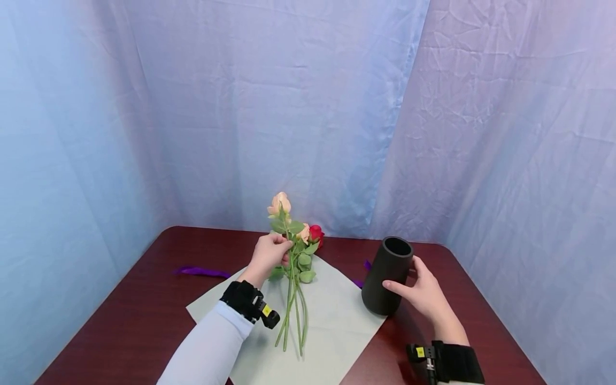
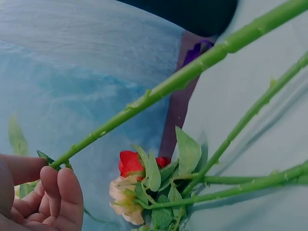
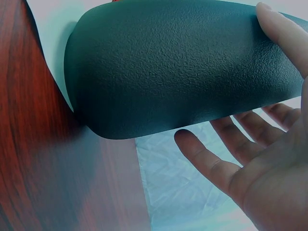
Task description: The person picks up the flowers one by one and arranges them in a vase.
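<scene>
My left hand [image 1: 268, 255] pinches the green stem [image 2: 154, 97] of a peach rose [image 1: 279, 203] between thumb and fingertips, just below its leaves. That stem slants up across the left wrist view. A red rose [image 1: 316, 233] and another peach rose [image 2: 126, 199] lie beyond the hand, their stems crossing over a pale sheet of paper [image 1: 322, 331]. On the right, a matte black vase [image 1: 385, 280] stands at the paper's right edge with its mouth up. My right hand [image 1: 425, 291] holds it from the right, thumb on the near side and fingers around the far side.
Purple ribbon [image 1: 202, 271] shows at the left of the paper, and a bit of it [image 1: 368, 265] behind the vase. Everything lies on a dark red-brown wooden table [image 1: 130, 315]. Pale blue curtains [image 1: 269, 107] hang behind and at both sides.
</scene>
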A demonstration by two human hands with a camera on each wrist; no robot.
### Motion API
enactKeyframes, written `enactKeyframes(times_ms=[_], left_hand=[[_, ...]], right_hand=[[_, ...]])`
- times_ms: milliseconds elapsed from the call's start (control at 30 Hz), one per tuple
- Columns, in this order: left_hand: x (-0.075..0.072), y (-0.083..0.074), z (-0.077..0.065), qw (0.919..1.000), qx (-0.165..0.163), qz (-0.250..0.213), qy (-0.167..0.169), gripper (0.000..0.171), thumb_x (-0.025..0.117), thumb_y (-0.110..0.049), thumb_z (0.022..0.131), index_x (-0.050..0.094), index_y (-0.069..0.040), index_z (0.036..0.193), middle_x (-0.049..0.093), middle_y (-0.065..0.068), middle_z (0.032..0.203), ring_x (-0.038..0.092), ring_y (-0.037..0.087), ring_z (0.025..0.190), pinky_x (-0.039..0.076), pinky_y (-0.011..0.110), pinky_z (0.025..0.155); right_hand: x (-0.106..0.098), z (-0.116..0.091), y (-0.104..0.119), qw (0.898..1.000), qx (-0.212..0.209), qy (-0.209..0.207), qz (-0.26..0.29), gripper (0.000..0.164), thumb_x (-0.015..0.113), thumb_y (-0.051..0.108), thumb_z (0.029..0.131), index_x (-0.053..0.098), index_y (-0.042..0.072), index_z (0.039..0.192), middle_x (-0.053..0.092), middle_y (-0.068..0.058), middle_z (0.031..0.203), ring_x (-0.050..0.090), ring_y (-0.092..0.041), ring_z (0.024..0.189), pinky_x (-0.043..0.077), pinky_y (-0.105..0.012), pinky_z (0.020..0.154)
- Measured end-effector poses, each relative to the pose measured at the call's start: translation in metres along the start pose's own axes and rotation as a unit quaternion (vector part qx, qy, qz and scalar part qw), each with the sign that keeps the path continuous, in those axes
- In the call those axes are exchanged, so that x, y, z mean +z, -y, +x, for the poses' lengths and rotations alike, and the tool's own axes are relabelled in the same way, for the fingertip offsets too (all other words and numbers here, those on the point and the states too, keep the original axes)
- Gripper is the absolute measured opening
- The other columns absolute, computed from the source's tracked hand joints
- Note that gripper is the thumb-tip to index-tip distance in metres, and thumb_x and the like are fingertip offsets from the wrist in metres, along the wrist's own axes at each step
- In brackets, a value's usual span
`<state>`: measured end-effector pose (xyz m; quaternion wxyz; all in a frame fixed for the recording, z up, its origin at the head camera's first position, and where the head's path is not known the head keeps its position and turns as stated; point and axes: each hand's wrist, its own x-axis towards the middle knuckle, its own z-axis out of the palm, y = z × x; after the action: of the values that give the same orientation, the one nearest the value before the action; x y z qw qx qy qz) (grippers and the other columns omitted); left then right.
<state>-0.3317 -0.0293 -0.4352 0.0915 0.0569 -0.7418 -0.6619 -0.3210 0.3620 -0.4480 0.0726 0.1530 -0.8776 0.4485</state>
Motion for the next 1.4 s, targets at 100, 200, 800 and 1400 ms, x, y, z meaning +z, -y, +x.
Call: enactKeyframes(times_ms=[100,200,800,1400], left_hand=[[-0.001,0.001,-0.002,0.9998,0.005,-0.020,0.007,0.013,0.068,-0.013,0.099,0.066,-0.001,0.095,0.058,0.008,0.072,0.058,0.016,0.060,0.059,0.044,0.067],[-0.002,0.002,-0.006,0.9992,0.007,-0.039,0.006,0.014,0.070,-0.014,0.097,0.068,-0.001,0.098,0.058,0.008,0.068,0.059,0.017,0.059,0.060,0.048,0.072],[-0.009,0.018,-0.027,0.9873,0.006,-0.152,-0.045,0.017,0.074,-0.012,0.095,0.068,0.003,0.101,0.063,0.010,0.076,0.062,0.017,0.060,0.059,0.051,0.077],[-0.016,0.022,-0.037,0.9749,0.017,-0.205,-0.084,0.020,0.075,-0.013,0.095,0.069,0.005,0.103,0.067,0.014,0.082,0.066,0.017,0.060,0.061,0.037,0.068]], right_hand=[[-0.001,0.000,0.000,1.000,0.001,0.000,-0.003,0.090,0.085,0.044,0.083,0.035,0.015,0.153,0.052,-0.017,0.139,0.056,-0.040,0.125,0.054,-0.056,0.090],[-0.002,0.000,0.000,1.000,0.003,0.001,-0.001,0.090,0.085,0.044,0.083,0.035,0.015,0.153,0.052,-0.017,0.139,0.056,-0.040,0.125,0.054,-0.056,0.090],[-0.003,-0.002,0.000,1.000,0.004,0.001,-0.002,0.090,0.085,0.043,0.084,0.035,0.014,0.153,0.052,-0.018,0.139,0.057,-0.041,0.124,0.054,-0.055,0.091],[-0.003,-0.003,0.001,1.000,0.004,-0.001,-0.004,0.090,0.084,0.044,0.084,0.034,0.014,0.153,0.052,-0.018,0.140,0.056,-0.040,0.125,0.054,-0.056,0.091]])
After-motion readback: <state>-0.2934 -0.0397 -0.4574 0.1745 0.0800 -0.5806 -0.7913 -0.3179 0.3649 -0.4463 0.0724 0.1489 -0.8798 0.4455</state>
